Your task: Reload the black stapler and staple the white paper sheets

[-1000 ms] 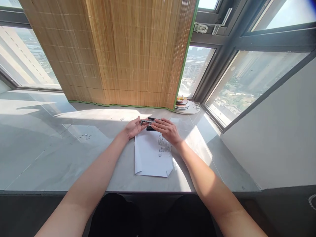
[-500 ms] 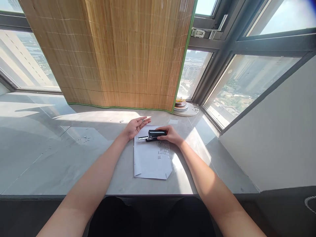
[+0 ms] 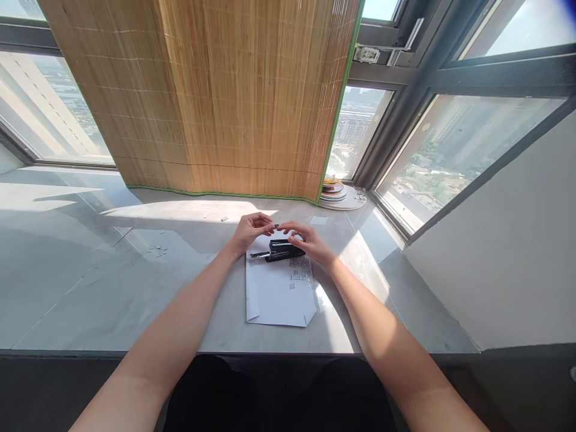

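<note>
My left hand (image 3: 252, 230) pinches a small dark piece (image 3: 276, 226) that looks like a short strip of staples, between thumb and fingertips. My right hand (image 3: 308, 240) reaches in from the other side, its fingertips at the piece and its thumb apart from the fingers. Below the hands lies a black stapler (image 3: 284, 254), its metal tray sticking out to the left. It rests on a white paper packet (image 3: 276, 300) with folded lower corners. Several staple strips and loose bits (image 3: 298, 276) lie on the right part of the packet.
Scattered staples (image 3: 157, 251) lie on the grey tiled sill (image 3: 135, 300) to the left, and a small light piece (image 3: 224, 219) lies beyond my left hand. Stacked plates (image 3: 333, 193) stand in the back corner. A bamboo blind (image 3: 216, 108) hangs down to the sill before the windows.
My right hand has let go of the stapler, which now lies on the packet. It has moved up to my left hand, whose fingers have closed on the small piece.
</note>
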A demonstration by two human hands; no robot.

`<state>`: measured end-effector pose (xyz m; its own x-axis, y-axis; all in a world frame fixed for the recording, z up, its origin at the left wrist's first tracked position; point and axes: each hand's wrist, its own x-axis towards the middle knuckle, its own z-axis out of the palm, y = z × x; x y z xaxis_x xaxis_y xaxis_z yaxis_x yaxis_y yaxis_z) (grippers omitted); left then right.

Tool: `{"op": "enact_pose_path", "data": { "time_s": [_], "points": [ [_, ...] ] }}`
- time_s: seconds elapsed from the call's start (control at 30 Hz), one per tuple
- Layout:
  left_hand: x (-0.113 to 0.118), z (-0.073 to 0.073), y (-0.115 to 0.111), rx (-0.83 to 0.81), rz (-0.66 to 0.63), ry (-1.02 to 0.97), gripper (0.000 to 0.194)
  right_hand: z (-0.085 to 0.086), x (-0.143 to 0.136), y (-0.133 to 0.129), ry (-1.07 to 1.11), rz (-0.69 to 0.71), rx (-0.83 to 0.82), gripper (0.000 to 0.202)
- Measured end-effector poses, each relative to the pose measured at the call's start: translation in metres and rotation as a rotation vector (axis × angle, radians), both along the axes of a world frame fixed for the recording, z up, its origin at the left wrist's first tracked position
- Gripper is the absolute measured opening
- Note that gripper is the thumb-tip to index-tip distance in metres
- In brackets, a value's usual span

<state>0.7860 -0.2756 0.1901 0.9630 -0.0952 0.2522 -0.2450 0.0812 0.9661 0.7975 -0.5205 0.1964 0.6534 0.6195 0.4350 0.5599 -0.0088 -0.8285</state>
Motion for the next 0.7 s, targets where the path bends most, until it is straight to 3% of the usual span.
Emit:
{"op": "enact_pose_path", "data": {
  "time_s": [0.2, 0.27, 0.3, 0.37, 0.47, 0.53, 0.6, 0.7],
  "points": [
    [-0.001, 0.000, -0.004, 0.020, -0.035, -0.030, 0.048, 0.004, -0.003, 0.003, -0.028, -0.001, -0.009, 0.041],
    [0.000, 0.001, -0.004, 0.015, -0.008, -0.035, 0.051, 0.002, 0.004, 0.001, -0.025, -0.061, -0.005, 0.039],
    [0.001, 0.001, -0.002, 0.019, 0.051, -0.042, 0.050, 0.000, 0.009, -0.002, -0.018, -0.133, 0.000, 0.037],
    [0.002, 0.000, 0.003, 0.109, 0.293, -0.068, 0.040, -0.008, 0.025, -0.014, 0.006, -0.379, -0.009, 0.034],
    [0.004, -0.003, 0.018, 0.483, 0.789, -0.071, 0.016, -0.024, 0.050, -0.044, 0.083, -0.865, -0.147, 0.030],
    [0.005, -0.007, 0.028, 0.726, 0.982, 0.007, 0.029, -0.033, 0.061, -0.065, 0.155, -1.038, -0.248, 0.035],
    [0.006, -0.011, 0.037, 0.858, 1.009, 0.146, 0.041, -0.039, 0.066, -0.079, 0.192, -1.104, -0.284, 0.042],
    [0.007, -0.017, 0.044, 0.927, 0.889, 0.266, 0.034, -0.043, 0.068, -0.087, 0.193, -1.132, -0.300, 0.045]
  ]
}}
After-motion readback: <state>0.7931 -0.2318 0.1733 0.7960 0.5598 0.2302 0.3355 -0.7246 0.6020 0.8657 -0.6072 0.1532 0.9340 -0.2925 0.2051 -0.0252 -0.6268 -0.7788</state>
